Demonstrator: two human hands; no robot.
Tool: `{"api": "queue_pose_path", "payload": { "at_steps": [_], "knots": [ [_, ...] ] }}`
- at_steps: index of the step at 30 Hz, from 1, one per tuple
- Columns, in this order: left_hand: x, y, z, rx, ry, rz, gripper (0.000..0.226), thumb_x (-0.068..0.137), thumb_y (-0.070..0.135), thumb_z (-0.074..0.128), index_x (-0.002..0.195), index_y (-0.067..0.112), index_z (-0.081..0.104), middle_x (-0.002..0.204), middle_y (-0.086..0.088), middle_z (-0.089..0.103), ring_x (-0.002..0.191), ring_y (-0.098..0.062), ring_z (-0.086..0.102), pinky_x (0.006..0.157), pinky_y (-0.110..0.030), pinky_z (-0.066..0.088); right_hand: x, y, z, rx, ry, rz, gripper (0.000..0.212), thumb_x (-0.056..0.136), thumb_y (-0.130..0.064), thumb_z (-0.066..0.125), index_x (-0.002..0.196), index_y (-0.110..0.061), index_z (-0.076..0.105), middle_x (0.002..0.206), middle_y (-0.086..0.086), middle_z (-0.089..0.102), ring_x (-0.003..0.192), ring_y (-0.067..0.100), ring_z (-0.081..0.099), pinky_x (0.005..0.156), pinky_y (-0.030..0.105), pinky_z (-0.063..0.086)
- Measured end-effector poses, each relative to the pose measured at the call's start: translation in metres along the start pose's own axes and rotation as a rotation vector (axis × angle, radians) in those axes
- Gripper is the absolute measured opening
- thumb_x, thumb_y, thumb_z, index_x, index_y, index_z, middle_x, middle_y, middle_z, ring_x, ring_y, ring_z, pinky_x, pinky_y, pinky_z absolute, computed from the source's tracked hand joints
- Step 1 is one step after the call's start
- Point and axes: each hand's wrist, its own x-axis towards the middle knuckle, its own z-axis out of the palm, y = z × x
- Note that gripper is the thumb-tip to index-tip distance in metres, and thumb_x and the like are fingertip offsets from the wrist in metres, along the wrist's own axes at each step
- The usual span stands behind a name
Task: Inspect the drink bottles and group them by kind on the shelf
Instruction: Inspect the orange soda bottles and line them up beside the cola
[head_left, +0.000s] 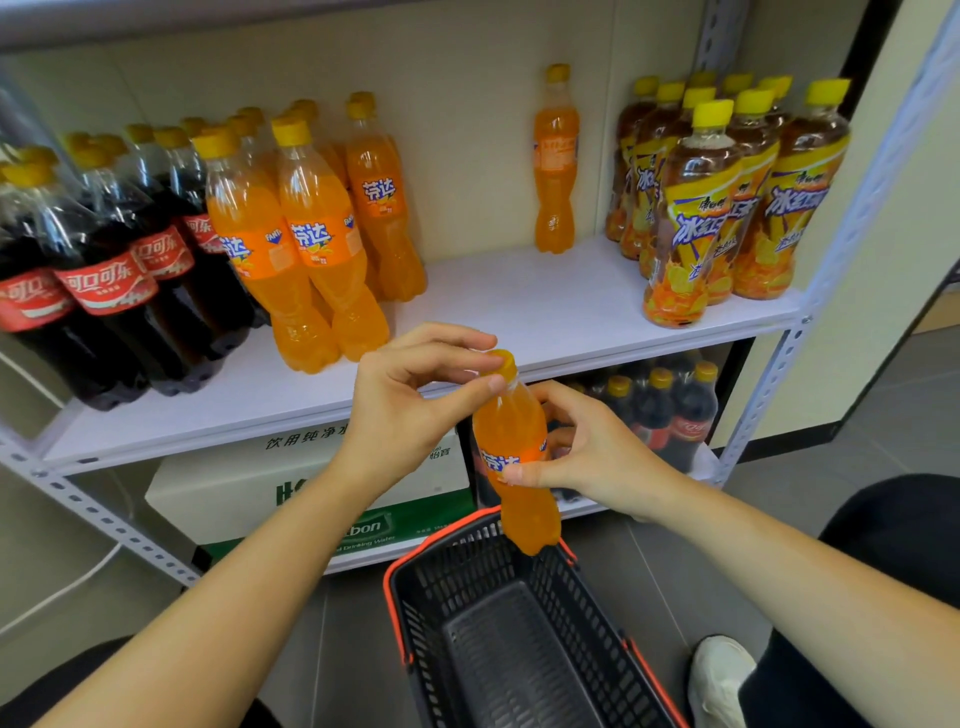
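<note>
An orange soda bottle (511, 441) with a yellow cap hangs in front of the shelf, above a basket. My left hand (410, 405) pinches its cap and neck. My right hand (582, 452) grips its body at the label. On the white shelf board (519, 306), cola bottles (109, 270) stand at the left, orange soda bottles (311, 234) beside them, and iced tea bottles (727, 197) at the right. One lone orange soda bottle (556, 161) stands at the back between the groups.
A black basket with an orange rim (498, 623) sits on the floor below my hands, with nothing in it. A white and green water carton (291, 493) and packed cola bottles (670, 410) fill the lower shelf. Grey metal uprights (779, 364) frame the rack.
</note>
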Motion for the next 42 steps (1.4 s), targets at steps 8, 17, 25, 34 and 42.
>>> {"api": "queue_pose_path", "payload": {
  "at_steps": [8, 17, 25, 34, 42],
  "knots": [
    [-0.001, -0.006, 0.001, 0.076, 0.034, -0.099, 0.026, 0.096, 0.007, 0.068, 0.118, 0.021, 0.072, 0.115, 0.001, 0.074, 0.101, -0.022, 0.072, 0.075, -0.045, 0.062, 0.003, -0.001, -0.005, 0.102, 0.022, 0.004, 0.057, 0.076, -0.030, 0.089, 0.126, -0.031, 0.061, 0.115, -0.004, 0.074, 0.103, 0.014, 0.073, 0.086, 0.037, 0.062],
    [-0.011, -0.016, -0.003, -0.017, -0.447, -0.527, 0.063, 0.083, 0.029, 0.079, 0.139, 0.038, 0.051, 0.113, 0.000, 0.074, 0.099, -0.016, 0.072, 0.083, -0.027, 0.057, 0.009, -0.017, -0.021, 0.435, 0.153, 0.088, 0.059, 0.074, -0.041, 0.081, 0.125, -0.019, 0.062, 0.112, 0.003, 0.077, 0.101, 0.024, 0.075, 0.076, 0.036, 0.061],
    [-0.019, -0.008, -0.008, -0.162, -0.411, -0.549, 0.095, 0.073, 0.008, 0.085, 0.152, 0.032, 0.039, 0.131, -0.002, 0.068, 0.111, -0.037, 0.067, 0.097, -0.046, 0.057, 0.022, -0.035, -0.030, 0.608, 0.264, 0.228, 0.055, 0.088, -0.053, 0.067, 0.128, -0.015, 0.062, 0.112, 0.009, 0.077, 0.101, 0.027, 0.075, 0.088, 0.047, 0.062],
    [-0.013, 0.004, -0.011, -0.366, -0.064, -0.508, 0.028, 0.088, 0.027, 0.066, 0.113, 0.027, 0.077, 0.109, -0.003, 0.076, 0.093, -0.019, 0.071, 0.078, -0.035, 0.061, 0.026, -0.041, -0.029, 0.785, 0.017, 0.206, 0.065, 0.082, -0.021, 0.076, 0.142, -0.017, 0.050, 0.120, 0.014, 0.073, 0.103, 0.032, 0.074, 0.080, 0.038, 0.061],
    [-0.012, 0.016, -0.008, -0.297, -0.062, -0.375, 0.065, 0.073, 0.014, 0.085, 0.133, 0.023, 0.063, 0.127, -0.002, 0.071, 0.100, -0.021, 0.075, 0.082, -0.026, 0.059, 0.030, -0.047, -0.017, 0.901, 0.144, 0.279, 0.072, 0.081, -0.033, 0.073, 0.143, -0.005, 0.052, 0.125, 0.019, 0.071, 0.104, 0.027, 0.074, 0.082, 0.033, 0.062]
  ]
}}
